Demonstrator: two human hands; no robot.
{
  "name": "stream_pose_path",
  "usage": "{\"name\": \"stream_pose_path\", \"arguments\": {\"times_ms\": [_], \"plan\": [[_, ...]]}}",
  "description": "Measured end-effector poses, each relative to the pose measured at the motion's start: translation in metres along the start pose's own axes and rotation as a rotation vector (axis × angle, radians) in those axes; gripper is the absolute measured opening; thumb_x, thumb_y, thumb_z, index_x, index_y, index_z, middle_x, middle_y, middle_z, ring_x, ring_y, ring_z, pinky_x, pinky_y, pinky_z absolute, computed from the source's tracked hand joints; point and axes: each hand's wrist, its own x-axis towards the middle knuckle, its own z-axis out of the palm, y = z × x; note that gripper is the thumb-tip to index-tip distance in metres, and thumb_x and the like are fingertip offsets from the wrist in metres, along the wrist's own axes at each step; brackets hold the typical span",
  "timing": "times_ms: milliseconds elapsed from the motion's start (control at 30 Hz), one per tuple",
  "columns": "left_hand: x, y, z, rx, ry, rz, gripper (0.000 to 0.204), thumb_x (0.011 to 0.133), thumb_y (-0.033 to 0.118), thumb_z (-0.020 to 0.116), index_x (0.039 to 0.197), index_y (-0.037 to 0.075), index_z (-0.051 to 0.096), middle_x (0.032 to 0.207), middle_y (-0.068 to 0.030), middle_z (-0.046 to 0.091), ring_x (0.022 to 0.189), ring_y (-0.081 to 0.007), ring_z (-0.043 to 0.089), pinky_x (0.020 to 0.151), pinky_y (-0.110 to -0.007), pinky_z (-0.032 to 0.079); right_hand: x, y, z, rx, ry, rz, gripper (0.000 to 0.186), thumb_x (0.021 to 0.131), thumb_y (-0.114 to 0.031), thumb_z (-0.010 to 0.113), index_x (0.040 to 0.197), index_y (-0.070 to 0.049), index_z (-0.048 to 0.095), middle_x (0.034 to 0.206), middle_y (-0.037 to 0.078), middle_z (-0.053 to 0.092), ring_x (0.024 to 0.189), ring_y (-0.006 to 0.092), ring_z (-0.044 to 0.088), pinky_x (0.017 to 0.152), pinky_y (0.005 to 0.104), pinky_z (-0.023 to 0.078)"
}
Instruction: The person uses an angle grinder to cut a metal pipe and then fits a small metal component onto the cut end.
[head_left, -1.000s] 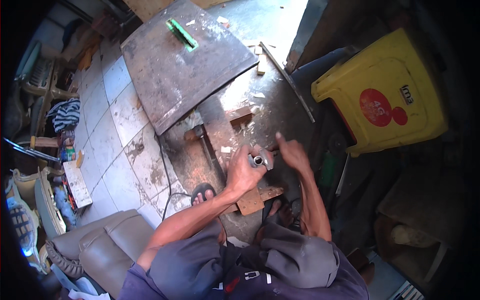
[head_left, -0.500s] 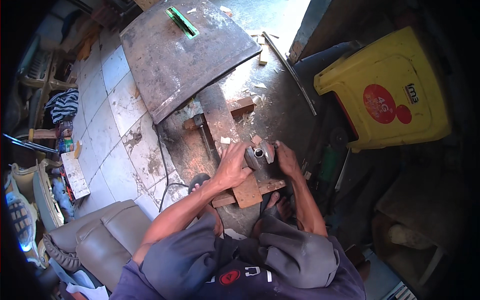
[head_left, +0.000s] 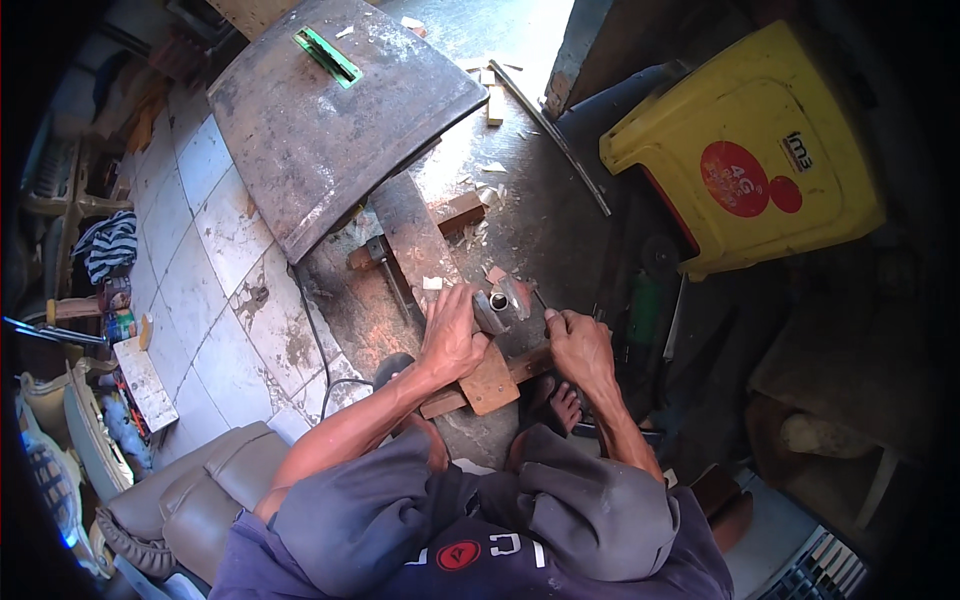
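Note:
Between my knees stands a low wooden bench (head_left: 415,235) with a long plank top. On it sits a vise-like metal tool (head_left: 488,318) with a round ring (head_left: 499,301) showing in its middle. My left hand (head_left: 452,335) rests against the tool's left side, thumb bent inward, its fingertips partly hidden. My right hand (head_left: 582,345) is closed to the right of the tool, around a thin rod (head_left: 541,298) that slants toward the tool's right jaw. A pale wood chip (head_left: 432,283) lies on the plank just beyond my left fingers.
A worn dark tabletop (head_left: 350,110) with a green slotted insert (head_left: 328,57) stands at the far left. A yellow plastic stool (head_left: 790,180) lies on its side at right. A long metal bar (head_left: 550,137), wood scraps and a black cable (head_left: 318,325) lie on the floor.
My right hand has moved down and nearer to me, away from the tool's right jaw. My left hand stays at the tool. The whole view has shifted slightly.

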Motion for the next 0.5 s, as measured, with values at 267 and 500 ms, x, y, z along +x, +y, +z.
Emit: {"name": "stream_pose_path", "arguments": {"times_ms": [267, 500], "plan": [[0.008, 0.012, 0.007, 0.017, 0.035, -0.028, 0.063, 0.076, 0.01, 0.069, 0.133, -0.008, 0.05, 0.125, -0.0245, 0.054, 0.121, -0.0428, 0.049, 0.105, -0.052, 0.038, 0.004, 0.026, -0.032, 0.298, 0.288, 0.094, 0.046, 0.101, -0.038, 0.064, 0.124, 0.002, 0.072, 0.121, 0.023, 0.074, 0.117, 0.0334, 0.07, 0.1, 0.0405, 0.052], [0.038, 0.021, 0.02, 0.001, 0.067, 0.035, 0.069, 0.081, 0.016, 0.079, 0.136, -0.009, 0.047, 0.128, -0.0247, 0.053, 0.122, -0.0412, 0.049, 0.104, -0.052, 0.038, 0.05, 0.195, -0.028, 0.259, 0.321, 0.214, 0.064, 0.076, -0.038, 0.085, 0.124, 0.002, 0.068, 0.118, 0.023, 0.073, 0.113, 0.0341, 0.07, 0.097, 0.0424, 0.052]]}}
